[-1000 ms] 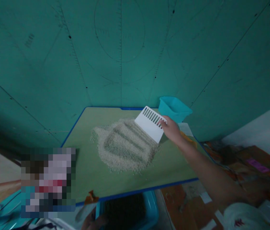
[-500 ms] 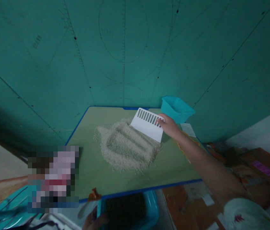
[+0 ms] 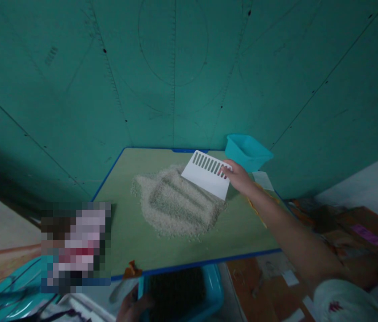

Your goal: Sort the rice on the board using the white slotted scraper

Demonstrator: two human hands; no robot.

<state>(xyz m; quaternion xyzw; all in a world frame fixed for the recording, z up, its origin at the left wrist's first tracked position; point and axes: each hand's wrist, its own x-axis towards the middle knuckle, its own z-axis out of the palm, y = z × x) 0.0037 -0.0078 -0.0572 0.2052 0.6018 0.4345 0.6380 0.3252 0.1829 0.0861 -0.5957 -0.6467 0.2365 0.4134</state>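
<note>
My right hand holds a white slotted plastic scraper by its right end, with fingers at the slots. The scraper leans with its long lower edge at the back right of a spread of pale grains, which has long grooves in it. At the bottom of the view, my left hand is closed round the left rim of a blue tub. Dark matter lies inside this tub, too dim to name. Both the grains and the scraper are on a pale green table with a blue edge.
A turquoise bin stands at the table's back right corner, near a white sheet. A blurred-out pinkish object is at the left edge. Brown cartons lie at right. A green wall rises behind.
</note>
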